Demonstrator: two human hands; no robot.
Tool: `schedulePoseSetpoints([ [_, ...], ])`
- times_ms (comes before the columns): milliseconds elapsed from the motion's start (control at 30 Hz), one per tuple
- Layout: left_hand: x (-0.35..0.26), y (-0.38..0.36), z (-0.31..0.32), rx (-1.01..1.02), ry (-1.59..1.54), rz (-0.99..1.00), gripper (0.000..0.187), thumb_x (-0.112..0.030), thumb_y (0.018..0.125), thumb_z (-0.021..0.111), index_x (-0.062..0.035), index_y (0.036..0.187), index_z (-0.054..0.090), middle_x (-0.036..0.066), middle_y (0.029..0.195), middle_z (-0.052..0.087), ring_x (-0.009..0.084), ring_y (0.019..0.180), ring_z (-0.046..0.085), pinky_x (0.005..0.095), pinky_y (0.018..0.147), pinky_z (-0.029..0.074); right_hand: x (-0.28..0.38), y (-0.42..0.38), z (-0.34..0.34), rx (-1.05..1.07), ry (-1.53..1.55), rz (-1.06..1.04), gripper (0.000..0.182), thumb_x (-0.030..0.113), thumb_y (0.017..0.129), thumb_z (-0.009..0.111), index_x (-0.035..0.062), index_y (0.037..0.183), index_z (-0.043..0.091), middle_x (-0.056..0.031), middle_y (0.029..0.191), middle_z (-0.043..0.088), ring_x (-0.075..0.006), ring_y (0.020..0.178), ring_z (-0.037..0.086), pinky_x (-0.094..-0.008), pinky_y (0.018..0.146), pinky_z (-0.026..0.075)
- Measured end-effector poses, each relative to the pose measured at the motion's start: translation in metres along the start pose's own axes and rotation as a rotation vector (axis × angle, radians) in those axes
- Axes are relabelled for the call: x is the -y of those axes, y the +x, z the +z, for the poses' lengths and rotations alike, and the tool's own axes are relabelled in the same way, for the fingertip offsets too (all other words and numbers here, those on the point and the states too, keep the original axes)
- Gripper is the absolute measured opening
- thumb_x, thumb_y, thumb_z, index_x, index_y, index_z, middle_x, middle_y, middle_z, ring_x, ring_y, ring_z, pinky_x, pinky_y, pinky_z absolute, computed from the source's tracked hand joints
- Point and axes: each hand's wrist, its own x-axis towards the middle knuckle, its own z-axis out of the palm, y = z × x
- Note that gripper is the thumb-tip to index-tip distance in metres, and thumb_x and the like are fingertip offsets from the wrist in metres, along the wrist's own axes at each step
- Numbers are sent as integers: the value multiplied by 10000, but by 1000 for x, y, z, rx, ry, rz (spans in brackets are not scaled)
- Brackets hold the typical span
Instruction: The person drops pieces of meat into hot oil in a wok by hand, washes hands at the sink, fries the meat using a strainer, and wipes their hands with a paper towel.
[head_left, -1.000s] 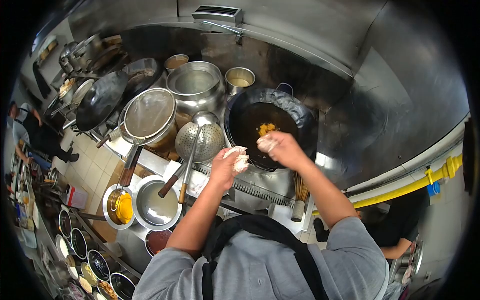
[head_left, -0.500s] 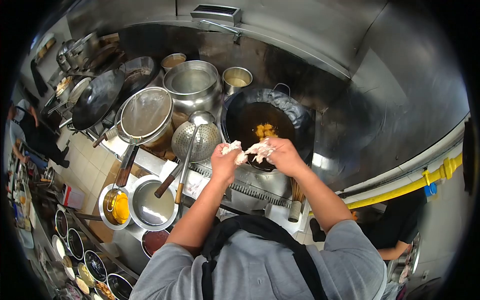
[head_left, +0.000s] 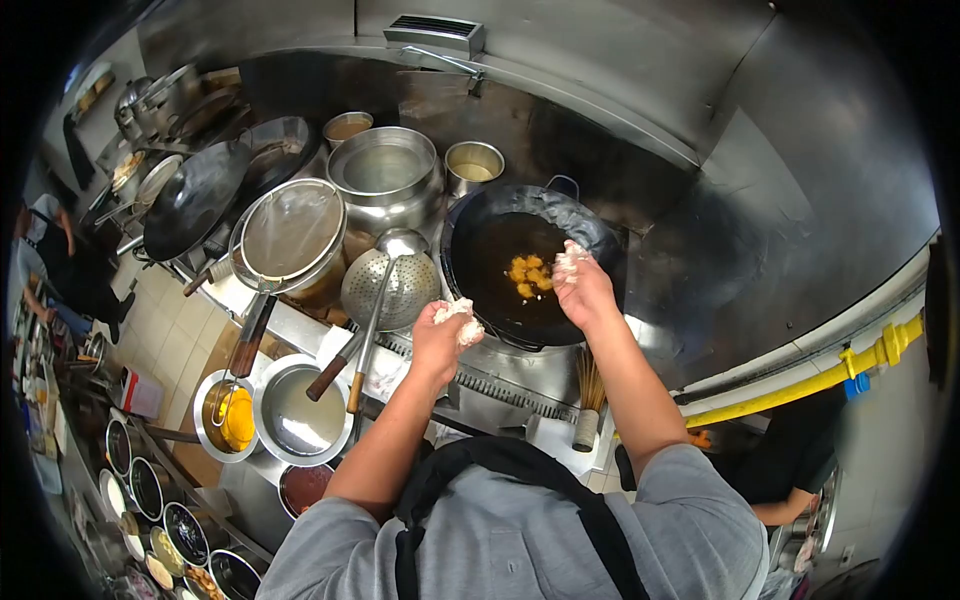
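My left hand (head_left: 432, 352) is closed round a clump of pale, batter-coated raw meat (head_left: 466, 324) at the near left of the wok. Over the right side of the wok (head_left: 565, 208), my right hand (head_left: 588, 294) has its fingers closed on a smaller pale piece of the same meat (head_left: 571, 260). Dark oil fills the bottom of the wok, where several golden fried pieces (head_left: 530, 272) float together near the middle. Just left of my left hand lies a perforated skimmer (head_left: 372, 296), with a metal ladle (head_left: 403, 241) resting across it.
A large steel pot (head_left: 380, 200) and a small pot (head_left: 474, 165) stand behind. Left are a mesh strainer (head_left: 292, 228), a bowl with yellow liquid (head_left: 236, 418) and a bowl of cloudy liquid (head_left: 303, 405). A bamboo brush (head_left: 589, 400) sits right. Other people stand at both sides.
My hands were together, pulling the meat apart at the wok's near edge. Now they are separated: the right has moved right and forward over the wok, the left slightly down.
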Motion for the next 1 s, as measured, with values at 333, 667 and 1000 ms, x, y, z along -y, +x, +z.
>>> schedulePoseSetpoints([
  [333, -12, -7, -9, -85, -23, 37, 323, 28, 814, 569, -60, 1113, 484, 87, 978, 597, 185, 790, 614, 353, 605, 572, -18, 12, 24, -38, -157, -9, 63, 100, 927, 511, 44, 904, 527, -76, 838, 583, -144, 657, 563, -228, 491, 457],
  [667, -10, -13, -30, 10, 15, 54, 304, 36, 822, 542, -16, 1120, 509, 91, 981, 596, 191, 777, 608, 351, 615, 551, -2, 67, 36, -203, -1545, -652, 395, 391, 866, 592, -2, 861, 622, -275, 783, 597, -446, 780, 584, -479, 698, 460],
  [1000, -12, -26, -64, -19, -128, 9, 333, -37, 857, 427, -9, 1183, 490, 108, 1031, 599, 206, 855, 625, 356, 737, 558, -87, 89, -11, -109, -1940, -258, 319, 53, 774, 595, 34, 1088, 541, -246, 1023, 616, -401, 1002, 588, -441, 854, 466],
])
